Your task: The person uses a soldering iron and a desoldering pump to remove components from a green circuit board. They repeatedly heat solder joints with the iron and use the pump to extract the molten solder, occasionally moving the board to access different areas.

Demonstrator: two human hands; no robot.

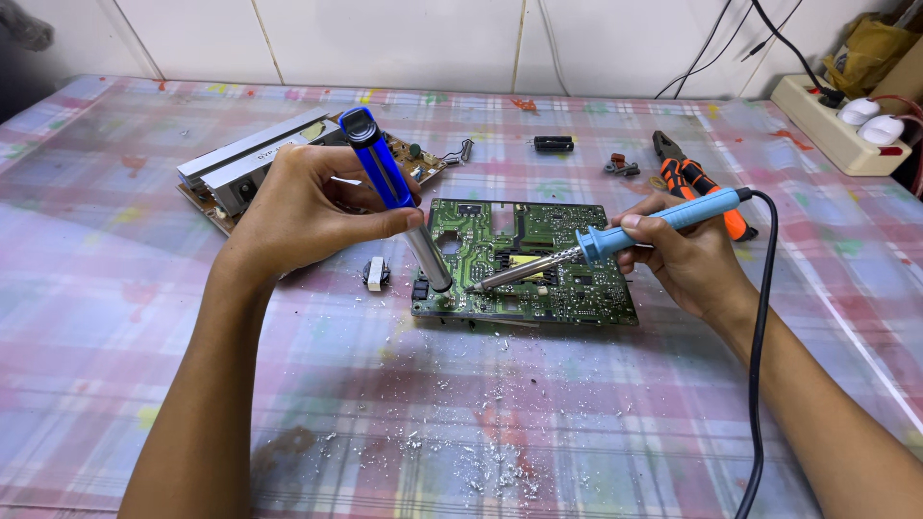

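Left hand (pixel 303 207) wrapped around a blue desoldering pump (pixel 389 183), fingers clenched on its barrel, thumb pressed along the near side; pump tilted, plunger end up and away from the fingers, silver nozzle end slanting down from below the fingertips to the near left corner of a green circuit board (pixel 527 261). Right hand (pixel 685 252) closed on the light-blue handle of a soldering iron (pixel 615 238), fingers curled under, thumb on top; metal shaft running down and leftward from the fingers, tip resting on the board just beside the pump's nozzle, whether touching it cannot be told. Black cord (pixel 764 317) leaving the handle behind the right fingers, dropping along the right forearm. Board lying flat on the plaid tablecloth (pixel 115 279), between the two hands, below both sets of fingertips. Small black-and-white component (pixel 376 273) on the cloth just below the left fingers, beside the board's left edge. Second board with silver heat sinks (pixel 260 163) beyond the left fingers, partly hidden behind that hand. Orange-and-black pliers (pixel 694 181) beyond the right fingers, partly hidden by the iron's handle. Small black part (pixel 554 143) and a dark clip (pixel 621 167) farther off, well apart from both hands. White power strip (pixel 835 130) far beyond the right fingers. Pale crumbs and flakes (pixel 481 452) scattered on the cloth nearer than both hands.
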